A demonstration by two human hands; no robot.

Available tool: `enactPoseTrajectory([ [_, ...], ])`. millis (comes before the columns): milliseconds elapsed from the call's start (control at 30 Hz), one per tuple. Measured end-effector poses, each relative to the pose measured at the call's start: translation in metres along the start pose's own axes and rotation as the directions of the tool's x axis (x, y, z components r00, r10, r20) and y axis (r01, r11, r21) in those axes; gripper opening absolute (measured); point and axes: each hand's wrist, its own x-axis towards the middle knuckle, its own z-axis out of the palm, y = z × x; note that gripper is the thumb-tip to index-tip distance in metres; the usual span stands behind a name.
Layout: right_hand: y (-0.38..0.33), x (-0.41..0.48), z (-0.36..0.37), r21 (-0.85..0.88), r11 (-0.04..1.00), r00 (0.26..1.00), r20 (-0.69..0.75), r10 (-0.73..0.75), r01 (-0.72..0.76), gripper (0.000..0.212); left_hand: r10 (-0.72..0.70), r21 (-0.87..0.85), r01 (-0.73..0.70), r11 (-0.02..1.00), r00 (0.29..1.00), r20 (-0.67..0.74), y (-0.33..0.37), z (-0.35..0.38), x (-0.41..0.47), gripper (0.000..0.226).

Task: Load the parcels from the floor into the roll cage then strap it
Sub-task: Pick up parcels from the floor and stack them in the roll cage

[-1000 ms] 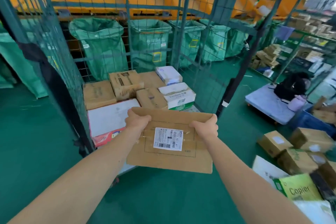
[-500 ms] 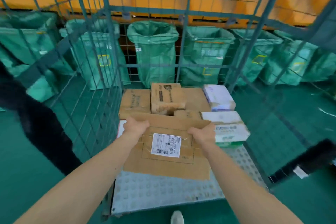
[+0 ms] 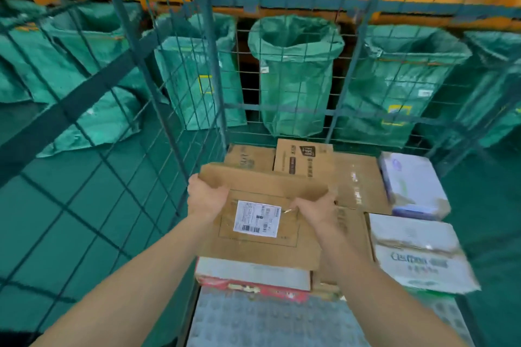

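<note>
Your left hand (image 3: 207, 197) and right hand (image 3: 315, 208) gripped the far edge of the flat cardboard parcel (image 3: 253, 251), one near each far corner, so it lay between your forearms, its longer side running left to right. It sat low over a white-and-red box (image 3: 253, 275) in the roll cage (image 3: 208, 65), contact unclear; more boxes (image 3: 303, 160) filled the cage's back and right.

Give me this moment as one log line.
phase: loading | left hand: grips flat parcel | right hand: grips flat parcel | flat parcel: over boxes in roll cage
</note>
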Motion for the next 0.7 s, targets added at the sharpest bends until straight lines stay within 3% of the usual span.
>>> enactPoseTrajectory([
  [133,-0.021,0.055,0.040,0.092,0.995,0.999,0.044,0.028,-0.032,0.123,0.029,0.014,-0.029,0.999,1.000,0.006,0.015,0.010,0.055,0.081],
  [267,-0.037,0.107,0.068,0.201,0.979,0.998,0.053,0.032,-0.042,0.111,0.069,0.016,-0.069,0.997,0.997,0.045,0.032,0.024,0.108,0.072],
  [567,-0.058,0.214,0.114,0.125,0.992,1.000,0.012,0.022,-0.024,0.112,0.083,0.027,-0.085,0.996,0.995,0.063,0.055,0.078,0.212,0.078],
  [700,-0.068,0.261,0.142,0.124,0.992,0.998,0.063,0.012,-0.020,0.120,0.103,0.069,-0.104,0.992,0.995,0.013,0.056,0.099,0.250,0.075],
])
